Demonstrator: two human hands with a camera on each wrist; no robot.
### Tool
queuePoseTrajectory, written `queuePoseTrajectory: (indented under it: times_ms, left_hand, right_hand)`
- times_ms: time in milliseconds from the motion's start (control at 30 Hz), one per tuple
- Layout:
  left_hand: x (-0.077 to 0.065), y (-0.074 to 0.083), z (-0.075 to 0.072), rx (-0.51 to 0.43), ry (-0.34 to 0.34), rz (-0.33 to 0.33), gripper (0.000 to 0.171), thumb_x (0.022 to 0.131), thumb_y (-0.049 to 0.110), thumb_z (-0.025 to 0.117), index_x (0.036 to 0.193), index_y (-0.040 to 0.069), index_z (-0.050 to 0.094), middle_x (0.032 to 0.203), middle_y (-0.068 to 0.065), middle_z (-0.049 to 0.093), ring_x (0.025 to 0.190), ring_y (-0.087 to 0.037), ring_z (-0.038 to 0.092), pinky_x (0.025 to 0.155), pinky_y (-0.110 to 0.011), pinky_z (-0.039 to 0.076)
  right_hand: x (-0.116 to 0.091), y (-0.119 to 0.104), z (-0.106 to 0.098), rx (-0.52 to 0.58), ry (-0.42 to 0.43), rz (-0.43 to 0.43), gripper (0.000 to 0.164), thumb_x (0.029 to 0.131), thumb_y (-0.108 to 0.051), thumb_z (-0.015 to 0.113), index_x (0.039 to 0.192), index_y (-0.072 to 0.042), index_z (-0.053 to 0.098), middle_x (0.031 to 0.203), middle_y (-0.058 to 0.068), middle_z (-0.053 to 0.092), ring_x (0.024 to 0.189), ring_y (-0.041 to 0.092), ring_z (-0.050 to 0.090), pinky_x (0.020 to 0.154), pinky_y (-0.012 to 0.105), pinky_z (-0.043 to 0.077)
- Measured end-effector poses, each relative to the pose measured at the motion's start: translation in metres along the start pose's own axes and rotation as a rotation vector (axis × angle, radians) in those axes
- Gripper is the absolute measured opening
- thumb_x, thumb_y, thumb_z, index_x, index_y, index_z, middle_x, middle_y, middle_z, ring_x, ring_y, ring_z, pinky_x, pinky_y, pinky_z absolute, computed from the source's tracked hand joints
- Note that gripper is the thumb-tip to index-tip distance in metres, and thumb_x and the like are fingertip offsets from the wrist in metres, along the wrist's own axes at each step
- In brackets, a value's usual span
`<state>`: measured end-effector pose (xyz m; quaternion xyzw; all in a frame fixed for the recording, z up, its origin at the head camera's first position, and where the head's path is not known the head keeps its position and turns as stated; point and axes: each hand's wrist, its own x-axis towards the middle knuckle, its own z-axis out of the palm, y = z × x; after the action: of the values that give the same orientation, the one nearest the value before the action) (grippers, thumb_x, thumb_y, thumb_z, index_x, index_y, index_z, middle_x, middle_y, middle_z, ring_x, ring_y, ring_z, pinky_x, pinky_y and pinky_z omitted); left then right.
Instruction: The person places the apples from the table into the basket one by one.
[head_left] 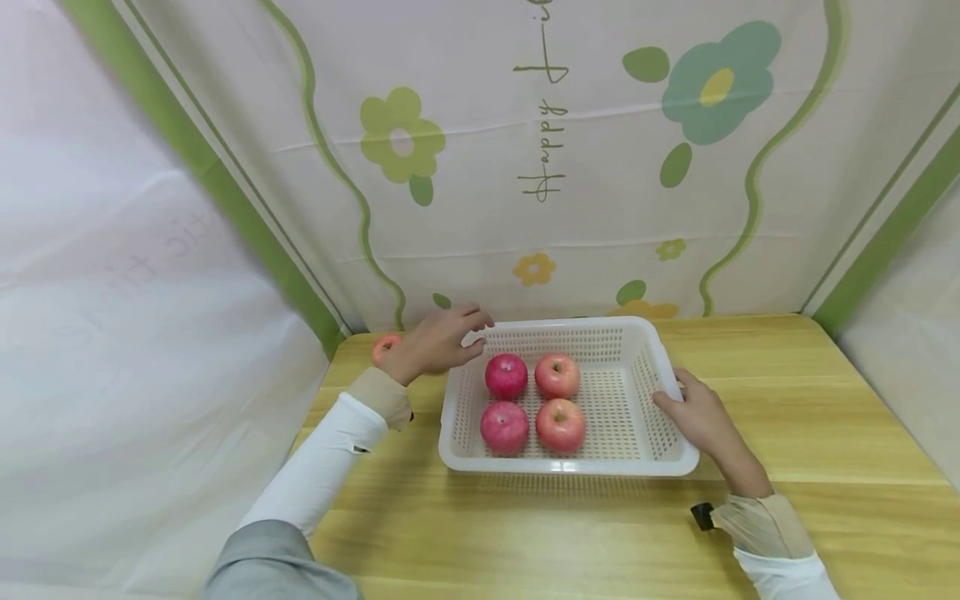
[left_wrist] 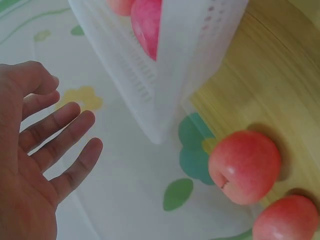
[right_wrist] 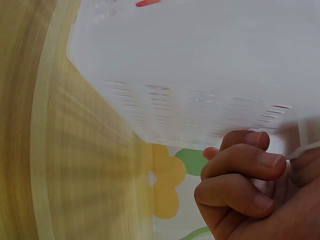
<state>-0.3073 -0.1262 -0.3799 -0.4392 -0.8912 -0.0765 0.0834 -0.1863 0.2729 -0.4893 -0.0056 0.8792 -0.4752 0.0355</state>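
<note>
A white plastic basket (head_left: 562,467) with slotted walls holds two deep pink apples (head_left: 506,377) on its left and two paler red apples (head_left: 557,376) beside them. My right hand (head_left: 701,417) grips the basket's right rim, thumb over the edge; in the right wrist view its curled fingers (right_wrist: 240,175) lie under the rim. My left hand (head_left: 442,340) hovers at the basket's far left corner, holding nothing. Its fingers (left_wrist: 65,135) are spread and loosely bent, apart from the basket in the left wrist view.
Left of the basket, two red apples (left_wrist: 245,167) rest on the wooden table (head_left: 787,425); in the head view my left wrist partly covers one apple (head_left: 385,345). A white flower-printed cloth (head_left: 465,217) rises behind the table, with cloth walls at both sides.
</note>
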Motion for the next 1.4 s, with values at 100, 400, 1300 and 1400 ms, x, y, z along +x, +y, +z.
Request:
queuePoseTrajectory:
  times_ms: [100, 400, 1300, 1400]
  left_hand:
    - [-0.002, -0.008, 0.0, 0.003, 0.028, -0.014, 0.028, 0.09, 0.024, 0.059, 0.115, 0.012, 0.064, 0.11, -0.001, 0.059, 0.091, -0.014, 0.059, 0.072, -0.032, 0.053]
    - [-0.014, -0.032, 0.005, -0.034, 0.053, -0.071, 0.03, 0.089, 0.02, 0.061, 0.117, 0.009, 0.063, 0.113, -0.008, 0.059, 0.1, -0.02, 0.057, 0.084, -0.037, 0.051]
    - [-0.037, -0.063, 0.023, -0.03, 0.047, -0.348, 0.048, 0.082, 0.026, 0.06, 0.129, 0.013, 0.057, 0.119, -0.003, 0.05, 0.108, -0.021, 0.043, 0.085, -0.039, 0.046]
    - [-0.039, -0.065, 0.027, -0.036, 0.036, -0.371, 0.048, 0.084, 0.028, 0.06, 0.13, 0.013, 0.056, 0.122, -0.004, 0.05, 0.108, -0.021, 0.044, 0.085, -0.04, 0.047]
  right_hand:
    - [0.0, 0.0, 0.0, 0.004, -0.002, 0.001, 0.064, 0.1, -0.026, 0.048, 0.148, 0.007, 0.022, 0.115, 0.04, 0.056, 0.077, 0.029, 0.068, 0.054, 0.035, 0.057]
    - [0.002, 0.002, 0.0, 0.003, -0.011, 0.005, 0.065, 0.1, -0.028, 0.048, 0.148, 0.007, 0.022, 0.116, 0.039, 0.056, 0.077, 0.029, 0.068, 0.054, 0.035, 0.057]
    - [0.001, 0.001, -0.001, 0.002, -0.007, 0.01, 0.064, 0.1, -0.026, 0.048, 0.149, 0.006, 0.021, 0.116, 0.039, 0.056, 0.078, 0.029, 0.068, 0.055, 0.035, 0.057]
    - [0.001, 0.001, 0.0, 0.005, -0.011, 0.012, 0.065, 0.1, -0.027, 0.048, 0.149, 0.005, 0.021, 0.115, 0.039, 0.056, 0.077, 0.028, 0.068, 0.054, 0.035, 0.057]
